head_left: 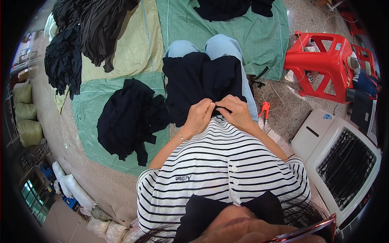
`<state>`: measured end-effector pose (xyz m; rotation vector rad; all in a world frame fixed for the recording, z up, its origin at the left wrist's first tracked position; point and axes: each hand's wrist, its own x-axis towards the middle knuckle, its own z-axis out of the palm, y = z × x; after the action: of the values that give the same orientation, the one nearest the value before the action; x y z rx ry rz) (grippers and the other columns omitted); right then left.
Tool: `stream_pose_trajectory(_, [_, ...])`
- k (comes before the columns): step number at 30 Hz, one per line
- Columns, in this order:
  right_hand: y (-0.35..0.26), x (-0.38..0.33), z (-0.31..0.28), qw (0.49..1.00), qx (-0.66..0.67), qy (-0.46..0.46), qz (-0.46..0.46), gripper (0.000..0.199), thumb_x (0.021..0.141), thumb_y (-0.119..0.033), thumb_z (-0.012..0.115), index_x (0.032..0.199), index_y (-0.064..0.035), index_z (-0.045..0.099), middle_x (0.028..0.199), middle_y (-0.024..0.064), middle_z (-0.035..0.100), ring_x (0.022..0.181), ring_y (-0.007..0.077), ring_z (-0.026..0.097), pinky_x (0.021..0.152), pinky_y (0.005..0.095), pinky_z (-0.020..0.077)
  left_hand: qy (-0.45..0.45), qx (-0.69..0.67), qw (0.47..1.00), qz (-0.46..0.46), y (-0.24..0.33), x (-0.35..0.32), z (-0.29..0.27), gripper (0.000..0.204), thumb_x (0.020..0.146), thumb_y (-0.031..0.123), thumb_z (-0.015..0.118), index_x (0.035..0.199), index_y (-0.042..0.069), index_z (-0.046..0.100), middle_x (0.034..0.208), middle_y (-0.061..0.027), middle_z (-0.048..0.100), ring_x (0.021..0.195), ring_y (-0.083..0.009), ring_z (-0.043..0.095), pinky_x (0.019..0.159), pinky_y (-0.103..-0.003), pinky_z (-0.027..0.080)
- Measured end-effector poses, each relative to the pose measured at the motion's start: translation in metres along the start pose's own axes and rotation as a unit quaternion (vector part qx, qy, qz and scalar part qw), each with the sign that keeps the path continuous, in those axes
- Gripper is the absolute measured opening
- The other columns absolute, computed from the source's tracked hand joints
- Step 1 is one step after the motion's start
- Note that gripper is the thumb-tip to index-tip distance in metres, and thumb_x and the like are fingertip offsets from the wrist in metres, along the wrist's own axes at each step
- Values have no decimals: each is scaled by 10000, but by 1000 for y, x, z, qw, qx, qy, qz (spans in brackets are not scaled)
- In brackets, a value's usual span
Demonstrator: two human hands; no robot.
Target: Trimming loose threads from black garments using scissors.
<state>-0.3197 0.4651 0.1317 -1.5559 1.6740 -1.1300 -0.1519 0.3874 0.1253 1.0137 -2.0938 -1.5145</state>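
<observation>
Dark navy cloth (184, 83) lies spread across my lap, over light blue jeans. At its near edge, my left hand (198, 116) pinches the fabric between thumb and fingers. My right hand (235, 112) grips the same edge just beside it, fingers curled in, and the fingertips of both hands almost meet. What exactly lies between the fingertips is too small to make out. A heap of similar dark navy cloth (127, 117) rests to the left of my lap.
Green sheeting (105, 156) covers part of the speckled floor. Bundles of dark cloth (63, 58) lie at the far left, and more dark cloth (223, 10) is ahead. To the right are red-handled pliers (265, 108), a red plastic stool (298, 60) and a white air cooler (314, 131).
</observation>
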Motion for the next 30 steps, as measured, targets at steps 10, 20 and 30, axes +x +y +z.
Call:
stream_pose_trajectory(10, [2,2,-4,1000,4,-17,17,127,764,-25,720,890,-39,708,784,87,648,715,263,636,658,344,470,-90,38,992,76,1,-1,-13,140,962,66,578,904,-34,499,793,-195,497,697,-394,548,583,-423,449])
stream_pose_trajectory(20, [-9,11,-3,983,129,2,127,108,801,21,720,908,8,712,815,94,663,738,200,644,671,298,498,-2,-313,919,-239,-13,-7,3,146,929,100,609,865,-12,677,653,98,486,600,-4,369,510,-221,275])
stream_pose_trajectory(30, [-11,9,-1,970,180,-7,164,128,802,14,726,929,-2,737,817,64,663,736,161,630,692,268,482,12,-312,926,-212,-15,-10,4,140,925,73,588,846,-2,677,659,98,500,589,6,368,506,-211,272])
